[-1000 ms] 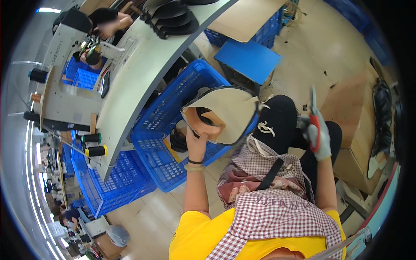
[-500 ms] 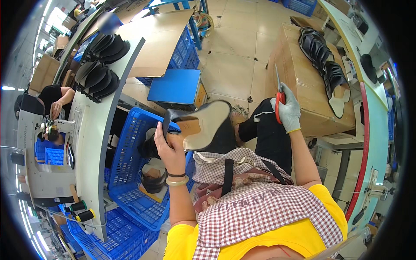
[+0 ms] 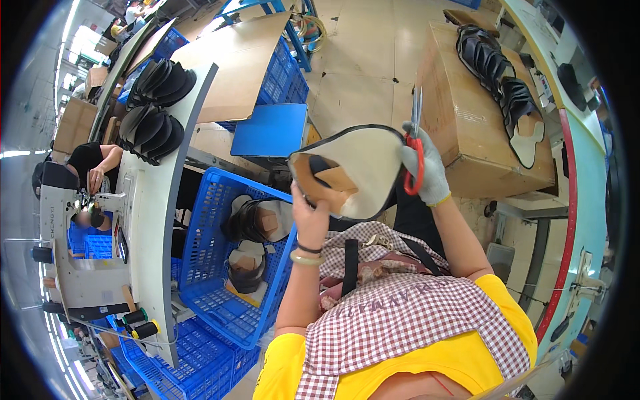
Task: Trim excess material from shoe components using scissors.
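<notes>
Lettering first: dark capitals run along the pale sewing machine [image 3: 90, 272] at the left, and a line of print crosses the chest of the checked apron [image 3: 400, 327]. Into the containers now: the blue crate [image 3: 203, 233] sits beside the lap, one stack of dark-and-beige pieces [image 3: 272, 223] toward its far end and a smaller stack [image 3: 247, 267] nearer, a bit of yellow showing beneath that one. A lower blue crate [image 3: 193, 353] stands by the worktable's [image 3: 150, 223] near corner. Over on the right, black pieces [image 3: 490, 63] line up along the right edge of the cardboard box [image 3: 457, 117]. And here's the shoe piece [image 3: 377, 160], beige with a dark rim and tan section, up in the air over the lap, just past the crate's right edge. The bare left hand [image 3: 311, 215] grips its lower-left edge, fingers closed on it, forearm angled up. The gloved right hand [image 3: 427, 167] is curled round the red-handled scissors [image 3: 420, 163], blades pointing away, fingertips at the piece's right edge; whether they touch, I can't tell.
</notes>
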### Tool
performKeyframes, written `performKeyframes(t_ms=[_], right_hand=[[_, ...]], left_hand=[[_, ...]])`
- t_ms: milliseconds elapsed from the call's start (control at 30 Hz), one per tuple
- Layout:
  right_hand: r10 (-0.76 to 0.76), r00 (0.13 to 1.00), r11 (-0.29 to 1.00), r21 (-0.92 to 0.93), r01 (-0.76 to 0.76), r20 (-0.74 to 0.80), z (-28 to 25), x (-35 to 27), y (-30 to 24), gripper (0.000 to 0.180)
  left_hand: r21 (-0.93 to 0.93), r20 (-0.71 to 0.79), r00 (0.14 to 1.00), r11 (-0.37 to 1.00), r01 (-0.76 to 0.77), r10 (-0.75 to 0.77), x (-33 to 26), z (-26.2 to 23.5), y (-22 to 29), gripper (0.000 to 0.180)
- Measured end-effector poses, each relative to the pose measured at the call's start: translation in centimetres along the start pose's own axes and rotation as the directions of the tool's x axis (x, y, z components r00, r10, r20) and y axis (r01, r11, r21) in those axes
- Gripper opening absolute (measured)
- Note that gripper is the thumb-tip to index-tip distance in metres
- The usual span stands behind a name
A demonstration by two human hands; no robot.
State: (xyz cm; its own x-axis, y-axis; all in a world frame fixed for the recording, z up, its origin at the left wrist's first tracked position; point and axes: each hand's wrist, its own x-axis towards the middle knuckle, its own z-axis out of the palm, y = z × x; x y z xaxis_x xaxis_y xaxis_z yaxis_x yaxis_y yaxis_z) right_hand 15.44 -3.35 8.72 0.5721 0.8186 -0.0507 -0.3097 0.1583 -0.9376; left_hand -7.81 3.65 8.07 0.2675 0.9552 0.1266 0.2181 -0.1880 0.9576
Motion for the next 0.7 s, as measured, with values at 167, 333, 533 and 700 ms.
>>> performKeyframes(t_ms=[167, 333, 533, 700], right_hand=[[0.082, 0.99, 0.995, -0.051, -0.088, -0.115, 1.5, -1.1, 0.3, 0.059], [-0.004, 0.977, 0.991, -0.131, -0.025, -0.212, -1.3, 0.2, 2.1, 0.06], [-0.293, 0.857, 0.888, -0.452, 0.08, -0.424, -10.3, 5.9, 4.9, 0.061], [-0.203, 0.931, 0.698, -0.712, -0.079, -0.302, -11.2, 4.9, 4.7, 0.05]], left_hand=[[-0.373, 0.087, 0.991, 0.919, 0.126, -0.1, 1.1, 3.8, -2.6, 0.039], [-0.783, 0.248, 0.871, 0.442, 0.437, -0.423, 1.8, 8.0, -4.1, 0.046], [-0.664, 0.715, 0.687, -0.178, 0.726, 0.132, 2.2, 8.6, -5.2, 0.05], [-0.27, 0.341, 0.819, 0.786, 0.556, -0.462, 0.4, 7.6, -6.4, 0.018]])
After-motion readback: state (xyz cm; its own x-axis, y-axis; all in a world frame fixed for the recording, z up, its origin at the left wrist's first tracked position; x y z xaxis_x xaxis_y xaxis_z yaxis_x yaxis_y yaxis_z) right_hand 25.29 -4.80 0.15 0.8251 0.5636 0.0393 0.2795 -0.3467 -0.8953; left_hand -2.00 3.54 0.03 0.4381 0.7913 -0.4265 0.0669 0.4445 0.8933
